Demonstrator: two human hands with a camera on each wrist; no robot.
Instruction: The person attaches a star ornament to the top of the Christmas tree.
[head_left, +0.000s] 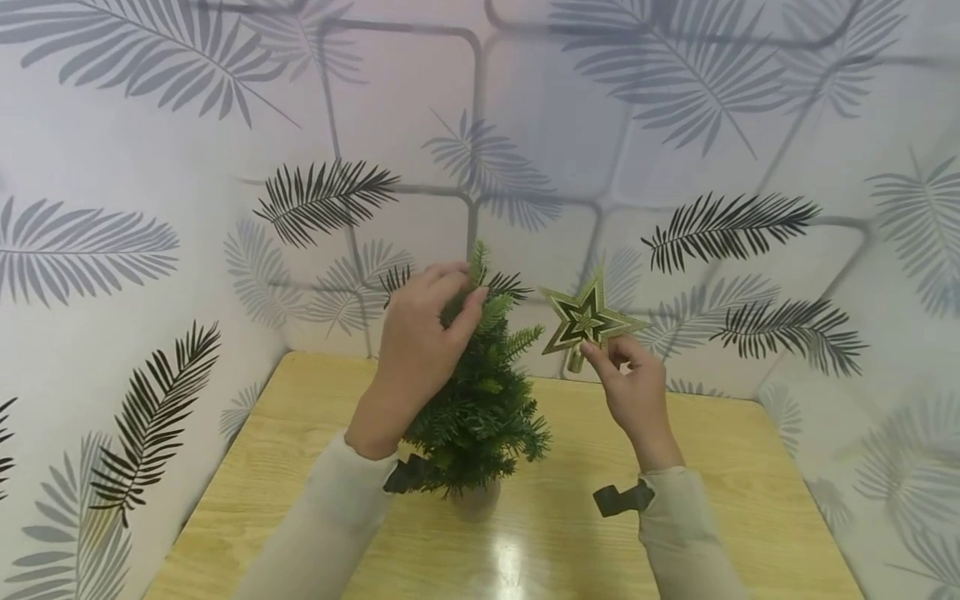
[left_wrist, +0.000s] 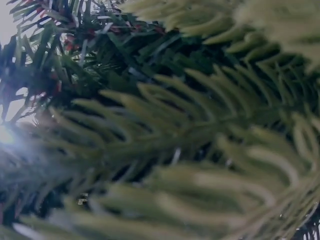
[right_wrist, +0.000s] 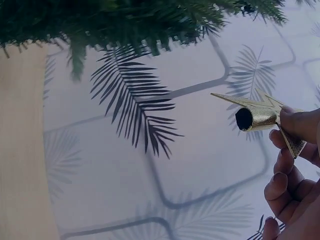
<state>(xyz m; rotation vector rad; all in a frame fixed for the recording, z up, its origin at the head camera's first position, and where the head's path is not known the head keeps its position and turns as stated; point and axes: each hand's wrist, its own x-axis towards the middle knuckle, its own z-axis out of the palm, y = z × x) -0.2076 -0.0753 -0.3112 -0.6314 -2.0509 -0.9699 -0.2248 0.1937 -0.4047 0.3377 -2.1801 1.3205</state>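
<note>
- Tree (head_left: 480,408): small, standing upright in a base (head_left: 480,504) on the table (head_left: 262,483); its long axis runs vertically, tip upward.
- Star (head_left: 587,319): gold, right of the tree, apart from it, near the height of its upper branches; long axis near-upright, top point upward and leaning slightly away from the tree, hollow socket (right_wrist: 255,119) with its mouth downward.
- Right hand (head_left: 637,396): right of the tree; thumb and fingers nearly closed, pinching the star's lower part.
- Left hand (head_left: 423,333): at the treetop, fingers and thumb curled round its top sprig.
</note>
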